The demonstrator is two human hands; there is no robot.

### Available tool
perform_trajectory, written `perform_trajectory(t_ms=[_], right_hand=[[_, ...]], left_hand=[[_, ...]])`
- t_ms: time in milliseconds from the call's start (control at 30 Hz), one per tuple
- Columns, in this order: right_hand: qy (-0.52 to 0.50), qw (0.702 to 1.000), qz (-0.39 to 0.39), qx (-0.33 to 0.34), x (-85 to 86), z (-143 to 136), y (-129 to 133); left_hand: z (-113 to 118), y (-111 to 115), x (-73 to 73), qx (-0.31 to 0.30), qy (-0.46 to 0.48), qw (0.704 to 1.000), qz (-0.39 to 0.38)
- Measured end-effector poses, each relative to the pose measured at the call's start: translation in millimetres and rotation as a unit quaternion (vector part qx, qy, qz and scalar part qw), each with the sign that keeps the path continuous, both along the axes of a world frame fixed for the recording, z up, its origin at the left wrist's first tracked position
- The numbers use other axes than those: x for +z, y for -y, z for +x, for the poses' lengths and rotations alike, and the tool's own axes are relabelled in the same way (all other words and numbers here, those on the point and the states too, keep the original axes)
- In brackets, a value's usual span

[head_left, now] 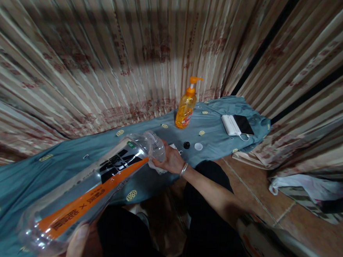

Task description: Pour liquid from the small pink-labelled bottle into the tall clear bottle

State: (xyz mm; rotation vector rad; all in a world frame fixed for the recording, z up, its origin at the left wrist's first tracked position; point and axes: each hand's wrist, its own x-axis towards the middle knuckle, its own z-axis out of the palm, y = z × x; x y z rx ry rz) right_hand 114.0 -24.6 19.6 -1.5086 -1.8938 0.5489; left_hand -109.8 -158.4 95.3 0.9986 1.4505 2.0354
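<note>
A large clear plastic bottle [84, 189] with an orange and black label lies tilted across the left of the view. It looks empty. My left hand [71, 251] grips it near its base, thumb on top. My right hand [170, 160], with a bracelet on the wrist, is closed round the bottle's other, narrower end, where clear plastic [156, 147] bulges in front of the fingers. Some fingertips are hidden there. White tissue-like material [158, 169] shows under my right hand. Just right of that hand lie a small black cap [186, 145] and a white round lid [198, 146].
An orange pump bottle [184, 110] stands on the green cloth-covered surface [152, 188]. Farther right lie a white power bank [230, 125] and a dark phone [243, 124] with a short cable. Patterned curtains [111, 62] hang behind and to the right. Tiled floor [252, 189] shows below.
</note>
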Motion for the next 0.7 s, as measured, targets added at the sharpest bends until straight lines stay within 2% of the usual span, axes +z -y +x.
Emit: perform_trajectory(t_ms=[133,333,567,700], right_hand=[[-0.001,1.0,-0.001,0.0,-0.4,-0.9,0.0],[0.001,1.0,0.005,-0.004,-3.1,-1.6,-1.3],[-0.001,1.0,-0.002,-0.002,-2.0,-1.7,-0.7],[0.003,1.0,0.003,-0.011,-1.7,-2.4,-0.4]], left_hand=[[-3.6,0.7,-5.4,0.011,0.051,0.999,0.002],[-7.6,1.7,-12.7,0.033,0.054,0.998,-0.022],[-7.0,3.1,-11.7,0.032,0.051,0.998,-0.023],[-5.2,2.6,-8.2,0.01,0.059,0.998,-0.013]])
